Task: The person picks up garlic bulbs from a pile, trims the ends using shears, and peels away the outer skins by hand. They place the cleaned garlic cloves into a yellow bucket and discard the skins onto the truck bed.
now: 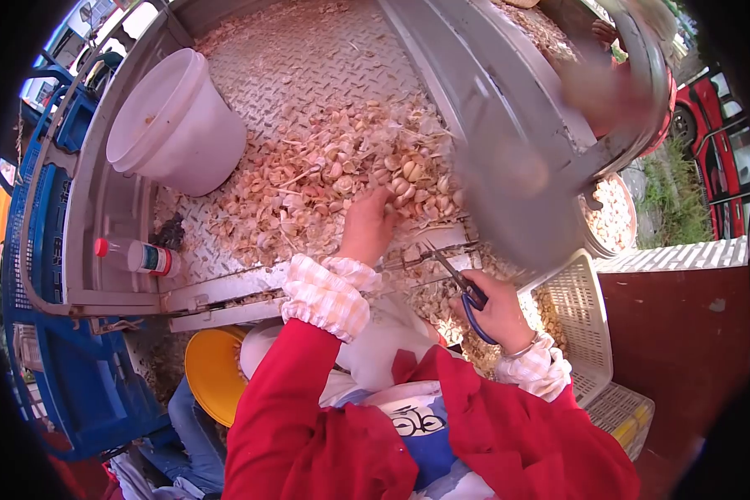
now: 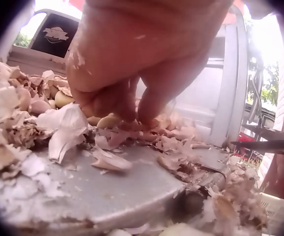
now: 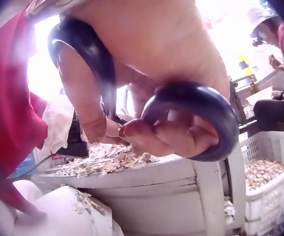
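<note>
A heap of garlic cloves and papery skins (image 1: 333, 179) covers the ribbed metal bed (image 1: 300, 58). My left hand (image 1: 378, 205) reaches into the heap's near edge. In the left wrist view its fingertips (image 2: 120, 105) curl down and pinch a garlic clove (image 2: 107, 121) among the skins. My right hand (image 1: 490, 307) hangs just below the bed's lip and grips blue-handled scissors (image 1: 462, 283), blades pointing up and left toward the left hand. In the right wrist view its fingers (image 3: 151, 132) pass through the dark handle loops (image 3: 201, 110).
A white bucket (image 1: 175, 121) stands at the back left and a red-capped bottle (image 1: 137, 256) lies by the bed's side rail. A white basket (image 1: 579, 321) of cloves sits at my right, a yellow bowl (image 1: 211, 371) below. A blurred grey basin (image 1: 517, 158) hangs at the right.
</note>
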